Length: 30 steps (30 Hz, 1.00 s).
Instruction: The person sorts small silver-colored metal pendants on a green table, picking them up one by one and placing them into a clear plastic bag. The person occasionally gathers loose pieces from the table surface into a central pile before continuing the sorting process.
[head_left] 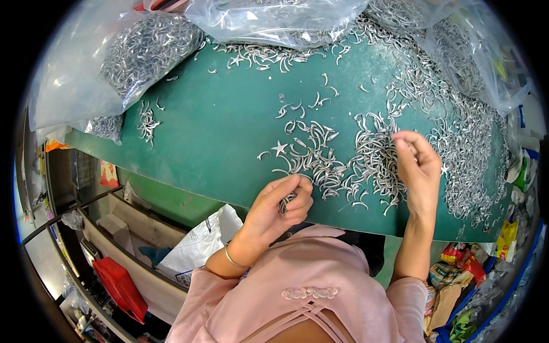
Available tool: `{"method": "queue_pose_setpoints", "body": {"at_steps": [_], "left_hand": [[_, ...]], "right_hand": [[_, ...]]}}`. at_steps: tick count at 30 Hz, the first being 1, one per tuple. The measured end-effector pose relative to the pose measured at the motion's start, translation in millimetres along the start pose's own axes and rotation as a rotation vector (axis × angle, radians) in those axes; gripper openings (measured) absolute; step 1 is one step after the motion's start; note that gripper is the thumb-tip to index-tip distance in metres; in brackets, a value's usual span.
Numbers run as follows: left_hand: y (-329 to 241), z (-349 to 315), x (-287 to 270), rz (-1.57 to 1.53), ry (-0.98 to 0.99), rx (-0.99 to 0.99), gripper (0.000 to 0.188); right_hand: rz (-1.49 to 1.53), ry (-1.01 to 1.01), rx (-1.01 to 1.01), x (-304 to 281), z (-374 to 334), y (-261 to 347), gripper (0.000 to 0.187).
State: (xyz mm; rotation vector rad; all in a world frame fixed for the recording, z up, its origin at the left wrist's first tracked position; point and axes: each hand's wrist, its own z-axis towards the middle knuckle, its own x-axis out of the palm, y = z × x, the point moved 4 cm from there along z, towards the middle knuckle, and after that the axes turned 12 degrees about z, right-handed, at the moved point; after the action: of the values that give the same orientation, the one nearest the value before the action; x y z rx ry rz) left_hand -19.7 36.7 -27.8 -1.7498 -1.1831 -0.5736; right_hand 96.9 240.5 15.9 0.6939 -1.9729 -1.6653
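My left hand (267, 212) is closed around a few small curved metal pieces (287, 202), whose grey ends show between the curled fingers. Just above its fingertips lies a loose scatter of curved metal pieces (314, 154), with a star-shaped metal piece (278, 148) among them. Over at the right, my right hand (420, 163) has its fingers bent in toward the thumb. It hovers at the right side of a denser heap of curved metal pieces (373, 154). Whatever those fingers hold, if anything, is hidden.
A green tabletop (211, 126) carries a large spread of metal pieces (469, 154) along its right. Clear plastic bags full of pieces stand at the far left (146, 54), far middle (274, 23) and far right (466, 57). A white sack (200, 243) and red basket (119, 288) sit below the table's left.
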Motion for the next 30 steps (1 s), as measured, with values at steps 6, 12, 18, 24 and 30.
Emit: {"method": "queue_pose_setpoints", "body": {"at_steps": [6,12,18,24,30], "left_hand": [[0,3,5,-0.02,0.048,-0.012,0.028],[0,2,0,-0.001,-0.009,-0.009,0.028],[-1,3,1,0.006,-0.006,-0.01,0.028],[-1,2,8,-0.026,0.056,-0.018,0.027],[0,1,0,-0.006,0.044,0.012,0.027]], "right_hand": [[-0.934,0.057,-0.159,30,20,7,0.017],[-0.767,0.48,-0.069,35,-5,1,0.013],[-0.823,0.029,-0.018,9,16,12,0.014],[-1.071,0.122,-0.171,20,22,-4,0.022],[-0.678,0.504,-0.022,20,-5,6,0.01]]}}
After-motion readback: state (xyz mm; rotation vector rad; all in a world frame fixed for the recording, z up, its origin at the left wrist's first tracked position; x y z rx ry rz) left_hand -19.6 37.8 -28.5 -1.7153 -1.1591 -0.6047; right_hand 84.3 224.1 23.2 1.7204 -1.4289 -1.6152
